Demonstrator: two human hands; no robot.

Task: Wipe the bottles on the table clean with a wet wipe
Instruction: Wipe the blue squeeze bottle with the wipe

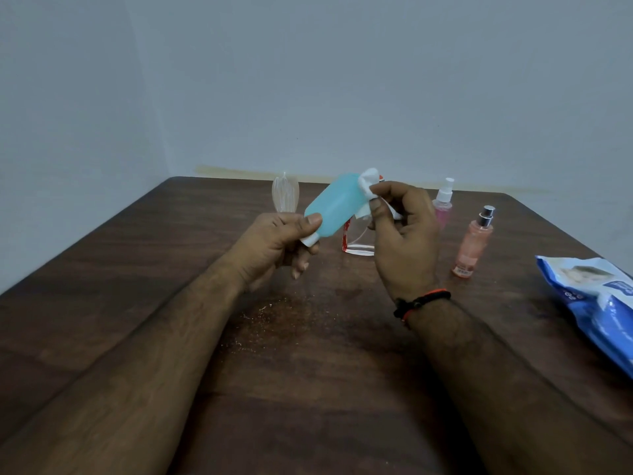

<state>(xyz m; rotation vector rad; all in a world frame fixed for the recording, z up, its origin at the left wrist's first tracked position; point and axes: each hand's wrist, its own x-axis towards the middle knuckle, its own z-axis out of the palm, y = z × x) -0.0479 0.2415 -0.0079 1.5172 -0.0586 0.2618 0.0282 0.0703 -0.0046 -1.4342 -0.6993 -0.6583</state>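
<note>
Both hands are raised above the dark wooden table [144, 303], with a blue bottle [334, 209] held tilted between them. The left hand [274, 245] closes its thumb and fingers around the bottle's lower end, where the white cap [310, 240] points down and toward the person. The bottle's base angles up and away to the right hand [400, 231]. That hand pinches a white wet wipe [368, 185] between thumb and fingers, bunched against the bottle's upper end and partly draped over it.

Just behind the hands, a clear bottle with red trim [356, 243] stands on the table, largely hidden by the right hand and the blue bottle, so its upper part cannot be made out. Beyond the left hand, near the far edge of the table, stands a clear ribbed bottle [285, 197]. To the right of the right hand stand two spray bottles: a pink one with a white nozzle [444, 204], further away, and a peach one with a silver nozzle [474, 243], nearer and a little further right. Well to the right of the right forearm, a blue and white wipes packet [596, 303] lies at the table's edge, partly cut off by the frame. A black and red thread band [423, 301] circles the right wrist. A scatter of fine pale specks [267, 320] lies on the table below the hands, between the forearms.
</note>
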